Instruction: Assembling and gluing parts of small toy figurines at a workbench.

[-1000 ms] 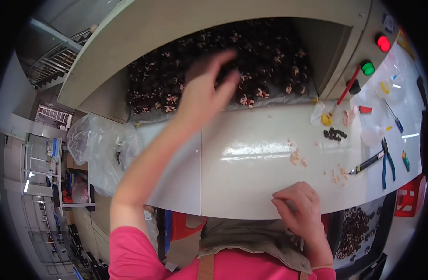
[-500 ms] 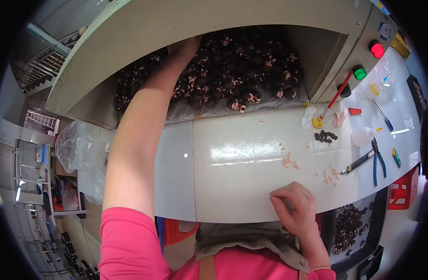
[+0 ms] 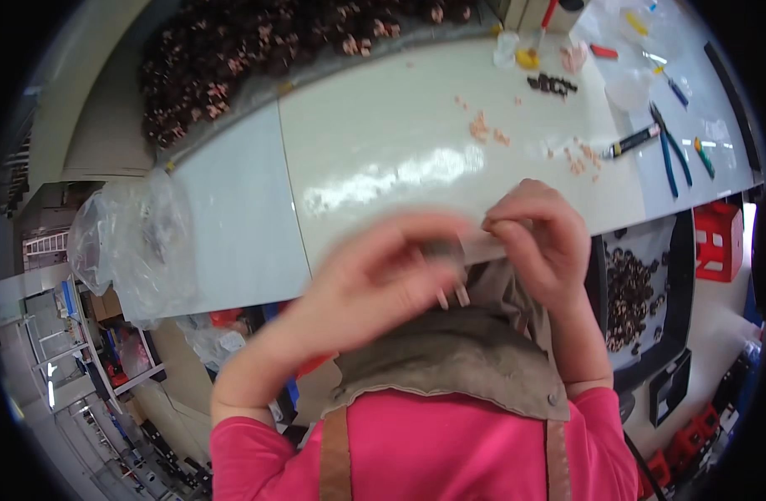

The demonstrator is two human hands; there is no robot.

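My left hand (image 3: 375, 280), smeared by motion, is closed round a small doll figurine (image 3: 445, 251) with a dark head; two pale stubs, seemingly its legs, stick out below the fingers. Just to the right, my right hand (image 3: 546, 238) is held in a pinch over the table's near edge. At its fingertips is a tiny dark bit that I cannot make out. The two hands are close together but apart. Beyond them, small pale pieces (image 3: 480, 127) lie scattered on the white table (image 3: 375, 125), and a cluster of dark pieces (image 3: 552, 84) lies farther back.
Many dark-headed figurines (image 3: 233, 58) fill the cabinet at the far left. A utility knife (image 3: 634, 141), pliers (image 3: 669, 154) and a yellow sponge-like lump (image 3: 527, 58) with a red-handled brush are on the right. Clear plastic bags (image 3: 141, 234) hang left; a black tray (image 3: 638, 292) holds more figurines.
My left hand has come back from inside the cabinet toward my body with a figurine in it. My right hand has stayed near the table edge in a pinch. The head view has shifted.
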